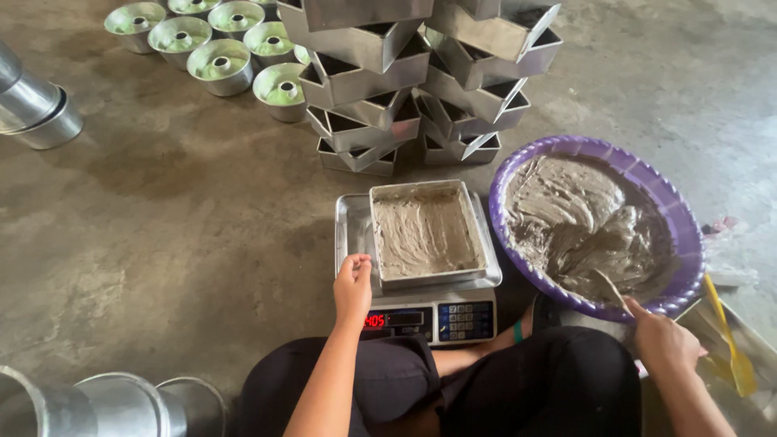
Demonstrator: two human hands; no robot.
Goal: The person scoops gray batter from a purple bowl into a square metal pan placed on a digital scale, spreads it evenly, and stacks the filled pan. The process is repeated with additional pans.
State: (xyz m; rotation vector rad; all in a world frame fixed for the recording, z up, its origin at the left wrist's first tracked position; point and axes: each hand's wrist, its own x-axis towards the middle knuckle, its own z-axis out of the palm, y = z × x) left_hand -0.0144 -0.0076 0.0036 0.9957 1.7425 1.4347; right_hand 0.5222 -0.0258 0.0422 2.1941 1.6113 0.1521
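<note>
A square metal pan (424, 233) spread with grey batter sits on a digital scale (429, 317) on the floor. My left hand (354, 287) rests at the pan's near left corner, fingers curled against its rim. A purple plastic basin (676, 218) holding more grey batter stands to the right. My right hand (665, 344) grips the handle of a spoon (609, 289) whose end is sunk in the basin's batter.
Stacks of empty square metal pans (421, 73) stand behind the scale. Several ring moulds (218, 61) sit at the back left. Round metal tins lie at the left edge (36, 109) and bottom left (121, 405). A yellow spatula (728, 340) lies at the right.
</note>
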